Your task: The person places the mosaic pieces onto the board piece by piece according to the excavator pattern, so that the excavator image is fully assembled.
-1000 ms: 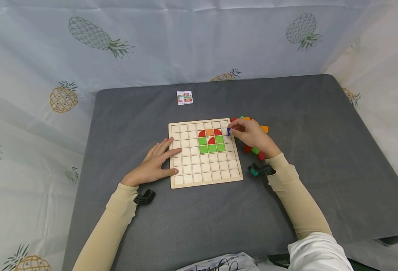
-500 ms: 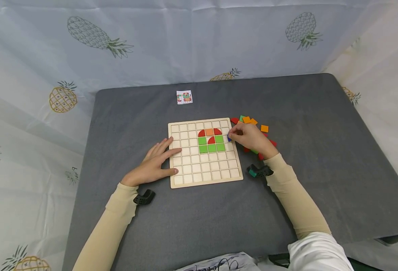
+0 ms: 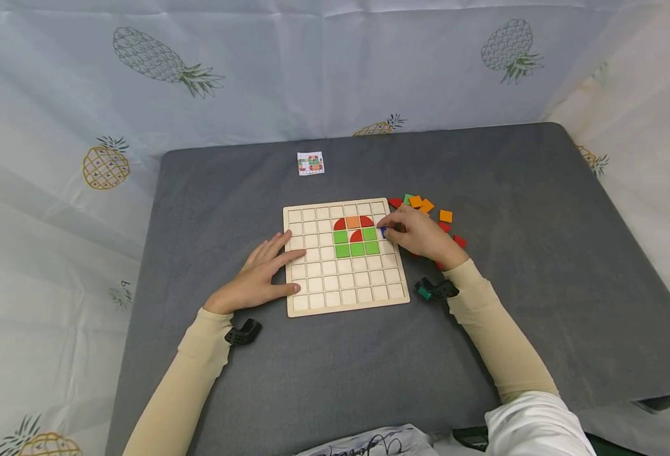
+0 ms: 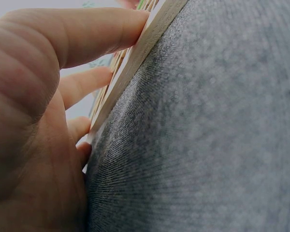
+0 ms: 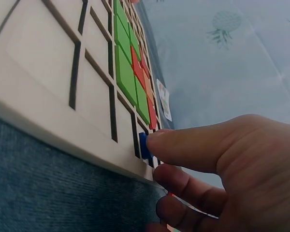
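A wooden grid board (image 3: 346,308) lies on the grey table. Green squares (image 3: 358,250), red rounded pieces (image 3: 339,224) and an orange square (image 3: 353,222) fill some of its cells. My left hand (image 3: 258,277) rests at the board's left edge, fingers spread and fairly straight, thumb and fingertips on the rim. At the right-hand column, my right hand (image 3: 420,234) pinches a small blue piece (image 5: 144,145) between thumb and fingers. In the right wrist view the blue piece stands tilted within a cell, close to the board's right rim, partly covered by the thumb.
Loose orange (image 3: 446,216), red (image 3: 459,241) and green pieces lie right of the board, some hidden under the right hand. A small printed card (image 3: 310,163) with a coloured pattern lies behind the board. A pineapple-print curtain (image 3: 312,69) hangs behind the table.
My right hand has moved a little toward me and slightly left, bringing the blue piece down along the board's right column. My left hand stays where it was.
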Tool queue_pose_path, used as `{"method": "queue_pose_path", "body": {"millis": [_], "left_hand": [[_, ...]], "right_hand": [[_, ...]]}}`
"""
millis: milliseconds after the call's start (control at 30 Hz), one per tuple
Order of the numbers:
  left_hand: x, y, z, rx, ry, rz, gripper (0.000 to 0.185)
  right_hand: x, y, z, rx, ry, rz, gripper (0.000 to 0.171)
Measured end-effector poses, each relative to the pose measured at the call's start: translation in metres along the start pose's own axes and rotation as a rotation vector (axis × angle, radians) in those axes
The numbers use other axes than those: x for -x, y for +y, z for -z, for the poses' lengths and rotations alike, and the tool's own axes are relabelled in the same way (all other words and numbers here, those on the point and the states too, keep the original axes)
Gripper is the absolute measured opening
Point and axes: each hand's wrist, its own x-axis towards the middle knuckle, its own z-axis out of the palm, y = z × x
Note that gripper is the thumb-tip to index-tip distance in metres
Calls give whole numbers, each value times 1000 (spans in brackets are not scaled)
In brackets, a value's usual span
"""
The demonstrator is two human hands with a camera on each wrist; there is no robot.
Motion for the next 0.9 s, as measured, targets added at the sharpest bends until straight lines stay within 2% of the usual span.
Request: {"method": "queue_pose_path", "body": {"millis": [367, 667, 900], "left_hand": [[0, 0, 0, 0, 2, 0, 72], [-1, 0, 0, -6, 0, -1, 72], [0, 1, 0, -6, -4, 8, 72]], "right_hand": [[1, 1, 4, 21, -5, -73, 26], [10, 7, 23, 43, 135, -118, 26], [16, 14, 35, 36, 173, -178, 31]]}}
